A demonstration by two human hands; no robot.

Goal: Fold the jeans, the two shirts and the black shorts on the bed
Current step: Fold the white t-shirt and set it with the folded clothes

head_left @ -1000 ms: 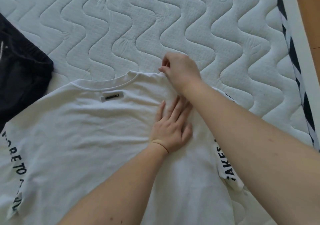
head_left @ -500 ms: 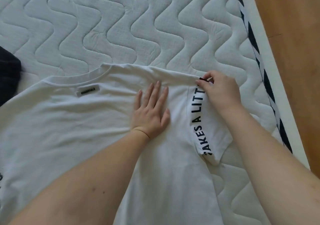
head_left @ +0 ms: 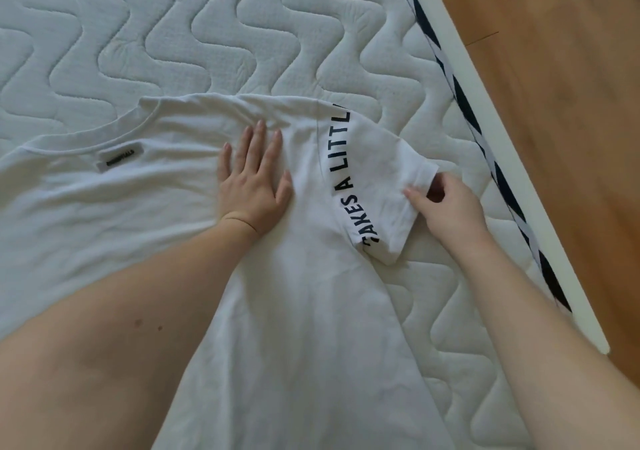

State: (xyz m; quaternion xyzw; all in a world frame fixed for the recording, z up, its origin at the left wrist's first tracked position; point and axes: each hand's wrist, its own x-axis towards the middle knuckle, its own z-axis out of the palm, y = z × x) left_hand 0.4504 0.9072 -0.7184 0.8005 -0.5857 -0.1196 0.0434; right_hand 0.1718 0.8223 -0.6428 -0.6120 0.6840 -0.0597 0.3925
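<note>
A white T-shirt [head_left: 145, 207] lies spread flat on the bed, collar toward the far side, a grey label below the neckline. Black lettering runs along the seam of its right sleeve [head_left: 374, 186]. My left hand [head_left: 254, 186] presses flat on the shirt near the right shoulder, fingers straight. My right hand [head_left: 446, 203] pinches the cuff edge of the right sleeve, which is pulled out toward the bed's right side. The jeans, the other shirt and the black shorts are out of view.
The quilted white mattress [head_left: 207, 34] fills the far side and the right. Its edge with a black-and-white striped trim [head_left: 460, 103] runs diagonally on the right, with wooden floor [head_left: 561, 103] beyond.
My right hand has moved from the shoulder fold down to the sleeve cuff and drawn the sleeve outward. The view has shifted right, so the black garment at left is gone from sight.
</note>
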